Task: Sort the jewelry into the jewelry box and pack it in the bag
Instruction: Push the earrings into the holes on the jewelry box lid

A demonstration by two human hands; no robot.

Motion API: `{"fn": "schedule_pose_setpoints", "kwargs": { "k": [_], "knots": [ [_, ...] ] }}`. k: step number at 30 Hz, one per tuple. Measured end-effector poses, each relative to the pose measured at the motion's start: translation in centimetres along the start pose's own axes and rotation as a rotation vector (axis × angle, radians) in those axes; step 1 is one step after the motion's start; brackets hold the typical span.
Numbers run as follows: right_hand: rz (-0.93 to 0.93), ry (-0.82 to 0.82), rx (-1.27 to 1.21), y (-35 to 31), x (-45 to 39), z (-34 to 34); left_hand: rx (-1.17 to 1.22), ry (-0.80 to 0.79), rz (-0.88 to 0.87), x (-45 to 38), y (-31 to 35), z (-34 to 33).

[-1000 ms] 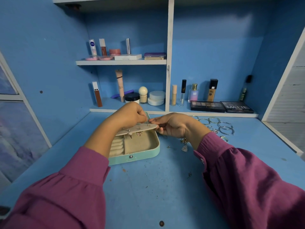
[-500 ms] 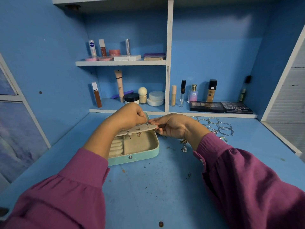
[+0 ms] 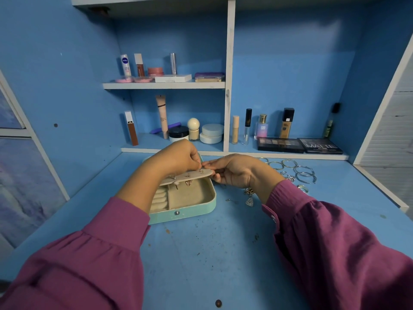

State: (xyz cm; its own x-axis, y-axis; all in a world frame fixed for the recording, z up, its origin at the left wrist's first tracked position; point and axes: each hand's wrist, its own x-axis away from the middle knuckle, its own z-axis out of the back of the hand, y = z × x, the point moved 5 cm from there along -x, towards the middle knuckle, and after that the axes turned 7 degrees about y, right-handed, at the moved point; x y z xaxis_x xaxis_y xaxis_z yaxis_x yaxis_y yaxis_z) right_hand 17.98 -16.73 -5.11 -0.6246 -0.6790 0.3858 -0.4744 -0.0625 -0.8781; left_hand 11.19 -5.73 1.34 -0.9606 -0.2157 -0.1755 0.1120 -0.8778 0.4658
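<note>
1. Jewelry box [image 3: 196, 211], mint green with a beige lining, lies open on the blue desk [image 3: 201, 253]; a snap stud shows on its front wall.
2. Inside it, ring rolls [image 3: 159, 201] fill the left compartment, and the larger right compartment [image 3: 190, 195] shows only its lining.
3. Across the box's top sits a beige earring panel [image 3: 190, 176] with small studs pushed through it; a butterfly-shaped earring [image 3: 188, 182] hangs from its near edge.
4. Left hand [image 3: 176, 158] has its fingers curled, pinching a small stud [image 3: 200, 170] at the panel's right end.
5. Right hand [image 3: 232, 170] holds the panel's right tip between thumb and fingers.
6. Loose jewelry lies on the desk right of the box: silver bangles [image 3: 297, 170], a ring [image 3: 302, 188], a triangular earring [image 3: 249, 202] and a small pin [image 3: 231, 200].
7. Shelves behind hold cosmetics: a white tube reading NIVEA [image 3: 125, 64], a perfume bottle marked SB [image 3: 262, 127], and a black palette lettered MATTE [image 3: 320, 146] beside an eyeshadow palette [image 3: 280, 144].
8. Both arms wear magenta sleeves [image 3: 335, 253].
</note>
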Motion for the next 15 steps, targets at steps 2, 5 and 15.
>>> {"fn": "schedule_pose_setpoints", "kwargs": {
  "k": [2, 5, 15],
  "knots": [
    [-0.003, 0.002, 0.001, -0.01, -0.03, 0.03, -0.026, -0.03, -0.018, -0.07, 0.17, 0.21],
    [-0.001, 0.008, 0.006, -0.03, -0.03, 0.08, -0.06, -0.048, -0.029, -0.12, 0.27, 0.48],
    [-0.013, 0.01, 0.008, 0.01, -0.05, 0.13, -0.109, -0.053, -0.03, -0.47, 0.37, 0.1]
  ]
}}
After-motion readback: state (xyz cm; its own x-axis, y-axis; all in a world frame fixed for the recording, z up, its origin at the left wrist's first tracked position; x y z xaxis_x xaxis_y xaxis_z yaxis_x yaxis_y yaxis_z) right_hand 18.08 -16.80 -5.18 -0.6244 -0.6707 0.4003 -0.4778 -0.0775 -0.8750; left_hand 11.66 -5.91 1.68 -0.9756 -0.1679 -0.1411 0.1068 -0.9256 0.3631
